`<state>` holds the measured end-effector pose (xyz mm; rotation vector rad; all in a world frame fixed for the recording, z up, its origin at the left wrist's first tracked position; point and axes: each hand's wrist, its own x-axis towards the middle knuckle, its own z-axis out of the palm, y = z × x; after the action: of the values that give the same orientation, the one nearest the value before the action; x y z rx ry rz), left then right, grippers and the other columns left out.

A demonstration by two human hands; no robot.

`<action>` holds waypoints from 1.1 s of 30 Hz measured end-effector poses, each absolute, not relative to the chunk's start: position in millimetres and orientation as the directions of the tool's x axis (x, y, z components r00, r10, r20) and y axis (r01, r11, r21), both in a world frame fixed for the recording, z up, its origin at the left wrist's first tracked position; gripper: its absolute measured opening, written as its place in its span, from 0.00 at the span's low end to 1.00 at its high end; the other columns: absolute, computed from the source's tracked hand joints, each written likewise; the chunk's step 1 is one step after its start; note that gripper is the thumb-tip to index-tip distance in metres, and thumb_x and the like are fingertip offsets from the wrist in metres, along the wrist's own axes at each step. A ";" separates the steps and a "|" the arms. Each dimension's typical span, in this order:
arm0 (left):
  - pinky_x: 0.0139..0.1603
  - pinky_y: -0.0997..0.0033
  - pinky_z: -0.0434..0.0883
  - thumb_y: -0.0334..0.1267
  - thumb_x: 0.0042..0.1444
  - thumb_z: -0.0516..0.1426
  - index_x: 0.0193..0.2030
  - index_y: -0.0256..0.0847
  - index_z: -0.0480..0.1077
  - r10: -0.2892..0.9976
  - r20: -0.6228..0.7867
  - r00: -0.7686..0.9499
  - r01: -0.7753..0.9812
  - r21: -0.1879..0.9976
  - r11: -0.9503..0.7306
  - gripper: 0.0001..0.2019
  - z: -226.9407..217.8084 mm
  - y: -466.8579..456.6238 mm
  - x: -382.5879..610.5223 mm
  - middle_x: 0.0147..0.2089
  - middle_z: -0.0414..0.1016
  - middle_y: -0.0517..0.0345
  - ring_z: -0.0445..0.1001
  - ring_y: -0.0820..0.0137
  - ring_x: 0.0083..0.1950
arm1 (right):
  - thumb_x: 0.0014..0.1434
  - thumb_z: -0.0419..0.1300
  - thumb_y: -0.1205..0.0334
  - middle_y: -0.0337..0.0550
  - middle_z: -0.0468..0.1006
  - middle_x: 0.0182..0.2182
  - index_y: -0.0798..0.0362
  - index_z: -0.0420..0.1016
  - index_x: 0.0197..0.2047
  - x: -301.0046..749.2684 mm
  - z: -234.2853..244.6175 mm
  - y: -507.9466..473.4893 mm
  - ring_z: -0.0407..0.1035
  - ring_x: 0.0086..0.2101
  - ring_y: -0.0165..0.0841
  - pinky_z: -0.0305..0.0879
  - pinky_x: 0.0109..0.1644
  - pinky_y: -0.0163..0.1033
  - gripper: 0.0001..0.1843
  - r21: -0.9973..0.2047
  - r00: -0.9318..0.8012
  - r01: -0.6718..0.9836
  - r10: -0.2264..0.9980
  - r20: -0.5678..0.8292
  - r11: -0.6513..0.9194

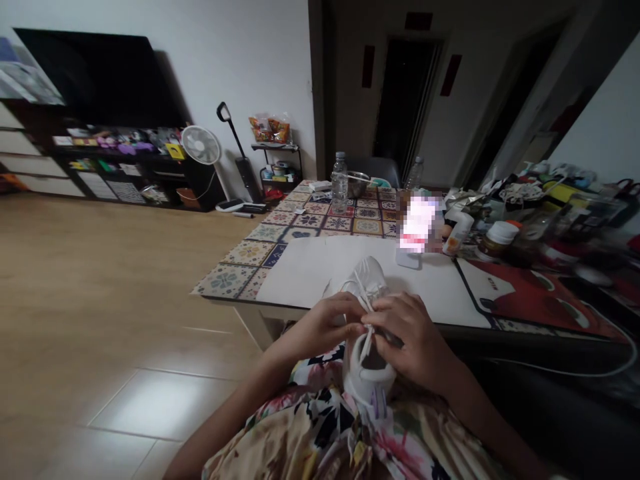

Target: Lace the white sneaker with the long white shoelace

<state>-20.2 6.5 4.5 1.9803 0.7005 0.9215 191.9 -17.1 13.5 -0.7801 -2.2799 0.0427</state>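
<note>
A white lace-up shoe (pixel 369 383) points away from me, its heel against the floral fabric on my lap and its toe over the table's near edge. White shoelaces (pixel 367 303) run along its top. From the left, my left hand (pixel 336 318) pinches a lace near the tongue, thumb and fingers together. My right hand (pixel 406 331) comes in from the other side, its fingers bent over the laces and the shoe's collar. Both hands almost meet above the opening. Part of the lacing is hidden beneath the fingers.
A white sheet (pixel 305 263) covers part of the patterned table (pixel 235 267). Beyond the shoe stands a lit phone (pixel 419 223), blurred out. A plastic bottle (pixel 340 183) is farther back. Jars and clutter (pixel 503 233) crowd the right side, beside a red mat (pixel 530 293).
</note>
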 end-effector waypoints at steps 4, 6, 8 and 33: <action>0.47 0.68 0.67 0.44 0.58 0.61 0.39 0.37 0.78 0.750 0.352 0.560 0.104 0.868 -0.485 0.12 1.9 7.2 -17.8 0.38 0.74 0.49 0.72 0.64 0.42 | 0.62 0.57 0.71 0.43 0.78 0.38 0.51 0.75 0.39 186.6 11.0 -15.3 0.69 0.40 0.38 0.60 0.45 0.45 0.07 -0.183 -0.548 0.550 0.517 0.657 0.815; 0.46 0.68 0.68 0.46 0.57 0.62 0.36 0.36 0.77 0.764 0.337 0.551 0.098 0.882 -0.461 0.13 -0.7 7.8 -15.4 0.37 0.74 0.50 0.72 0.65 0.40 | 0.65 0.55 0.70 0.44 0.79 0.36 0.52 0.75 0.39 186.5 9.9 -17.5 0.70 0.38 0.37 0.62 0.43 0.45 0.08 -0.178 -0.532 0.510 0.471 0.703 0.841; 0.45 0.68 0.68 0.47 0.56 0.62 0.35 0.36 0.77 0.778 0.331 0.534 0.084 0.895 -0.439 0.14 -2.0 7.8 -13.2 0.37 0.74 0.51 0.72 0.65 0.40 | 0.67 0.53 0.68 0.44 0.79 0.36 0.51 0.75 0.41 189.0 11.8 -25.5 0.71 0.37 0.35 0.66 0.43 0.44 0.10 -0.246 -0.533 0.365 0.419 0.735 0.898; 0.48 0.64 0.66 0.51 0.48 0.67 0.24 0.38 0.75 0.734 0.324 0.598 -0.219 0.946 -0.239 0.17 1.3 -2.0 -8.6 0.37 0.68 0.53 0.69 0.65 0.42 | 0.66 0.56 0.60 0.47 0.73 0.45 0.49 0.75 0.38 212.5 14.3 -14.3 0.67 0.49 0.39 0.67 0.54 0.46 0.07 -0.483 -0.682 0.310 0.546 0.487 0.819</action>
<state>-8.6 -2.0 1.3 1.5714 0.4444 0.9462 212.5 -14.3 14.3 -0.6264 -2.3608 0.4842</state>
